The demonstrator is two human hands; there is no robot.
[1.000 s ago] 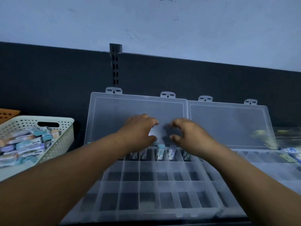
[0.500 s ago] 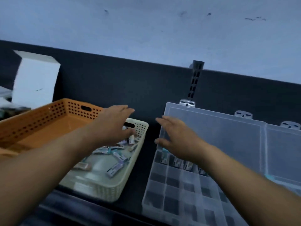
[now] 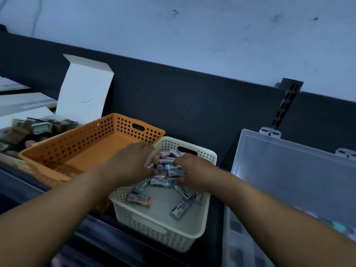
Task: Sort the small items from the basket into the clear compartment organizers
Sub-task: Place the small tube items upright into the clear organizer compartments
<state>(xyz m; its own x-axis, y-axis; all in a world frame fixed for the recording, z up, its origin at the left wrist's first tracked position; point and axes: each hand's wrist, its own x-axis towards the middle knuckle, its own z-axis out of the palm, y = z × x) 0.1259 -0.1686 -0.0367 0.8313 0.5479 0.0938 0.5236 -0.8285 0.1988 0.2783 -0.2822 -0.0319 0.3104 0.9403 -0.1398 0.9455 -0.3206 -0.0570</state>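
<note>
A cream perforated basket (image 3: 174, 238) stands in the middle and holds several small pastel packets (image 3: 163, 181), piled at its far end and scattered toward its near end. Both my hands are inside the basket at the pile. My left hand (image 3: 133, 163) curls its fingers and thumb around packets on the pile's left side. My right hand (image 3: 195, 170) pinches a packet (image 3: 174, 172) between its fingers and thumb on the right side. The clear compartment organizer (image 3: 240, 251) lies at the right with its lid (image 3: 289, 170) propped open against the dark back panel.
An orange perforated basket (image 3: 86, 143) sits directly left of the cream one and touches it. Behind it stands an open white carton (image 3: 84, 89), with a heap of wrapped items (image 3: 28, 130) at the far left. A slotted black bracket (image 3: 285, 105) rises behind the organizer.
My view has swung left from the organizer to the baskets. Both hands left the organizer's back row, crossed over and dropped into the cream basket, closing on the packet pile.
</note>
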